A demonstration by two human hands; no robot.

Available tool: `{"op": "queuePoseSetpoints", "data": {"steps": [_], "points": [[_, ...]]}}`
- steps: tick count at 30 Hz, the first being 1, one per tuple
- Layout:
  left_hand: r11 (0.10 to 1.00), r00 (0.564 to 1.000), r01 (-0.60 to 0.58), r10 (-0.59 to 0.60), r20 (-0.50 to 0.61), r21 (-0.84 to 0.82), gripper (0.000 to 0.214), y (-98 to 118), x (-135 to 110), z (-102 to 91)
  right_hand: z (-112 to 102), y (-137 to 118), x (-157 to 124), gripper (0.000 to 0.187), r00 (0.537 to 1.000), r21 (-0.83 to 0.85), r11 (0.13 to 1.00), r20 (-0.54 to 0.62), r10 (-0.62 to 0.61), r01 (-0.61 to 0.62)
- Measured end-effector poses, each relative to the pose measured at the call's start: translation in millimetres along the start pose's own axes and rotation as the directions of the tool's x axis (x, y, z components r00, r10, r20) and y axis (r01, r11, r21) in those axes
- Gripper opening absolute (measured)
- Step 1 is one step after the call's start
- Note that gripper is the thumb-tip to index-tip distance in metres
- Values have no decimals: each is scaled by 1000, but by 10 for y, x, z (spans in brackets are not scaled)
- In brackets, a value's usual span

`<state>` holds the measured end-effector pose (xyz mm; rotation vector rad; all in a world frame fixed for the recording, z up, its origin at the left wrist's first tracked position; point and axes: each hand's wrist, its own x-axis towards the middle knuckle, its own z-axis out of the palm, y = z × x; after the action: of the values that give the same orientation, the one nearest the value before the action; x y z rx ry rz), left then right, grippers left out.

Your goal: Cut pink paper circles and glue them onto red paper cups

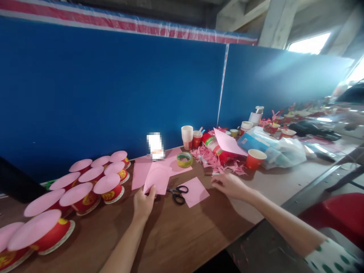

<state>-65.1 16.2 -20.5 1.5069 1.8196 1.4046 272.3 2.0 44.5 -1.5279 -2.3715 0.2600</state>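
Note:
My left hand (144,203) is closed on a square sheet of pink paper (158,179), thumb on top near its lower left corner. A faint curved line shows on that sheet. Black-handled scissors (178,195) lie just right of it, their blades partly hidden under the paper. Beside the handles is another pink square (196,192), flat on the table. Further right, my right hand (229,185) rests low over the tabletop with its fingers curled together. A thin pen-like stick (209,174) is by its fingertips; whether they grip it is unclear.
Several upturned red paper cups (112,194) topped with pink discs stand at left. Larger pink sheets (139,176), a roll of tape (184,159), pink scraps (212,159), a red cup (256,159) and a plastic bag (287,153) line the back. A blue partition (113,83) rises behind.

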Motion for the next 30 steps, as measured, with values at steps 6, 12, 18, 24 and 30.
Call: {"op": "queuePoseSetpoints", "data": {"steps": [6,12,18,24,30], "points": [[999,999,20,-20,-29,-26,30,13,-28,24,269,-479,117,21,991,353,929,-112,-76,111],[998,999,28,-30,-43,-57,30,51,-47,-6,586,-871,701,23,968,555,816,-250,-23,163],[996,1000,-16,17,10,-91,27,187,-105,-14,873,-981,887,35,985,818,567,-162,64,98],[982,999,28,-23,26,-185,27,217,-115,-20,885,-760,900,24,974,689,712,-225,29,138],[870,944,256,-318,-82,-422,34,48,16,-30,706,-555,840,14,984,225,958,-34,-177,180]]}}
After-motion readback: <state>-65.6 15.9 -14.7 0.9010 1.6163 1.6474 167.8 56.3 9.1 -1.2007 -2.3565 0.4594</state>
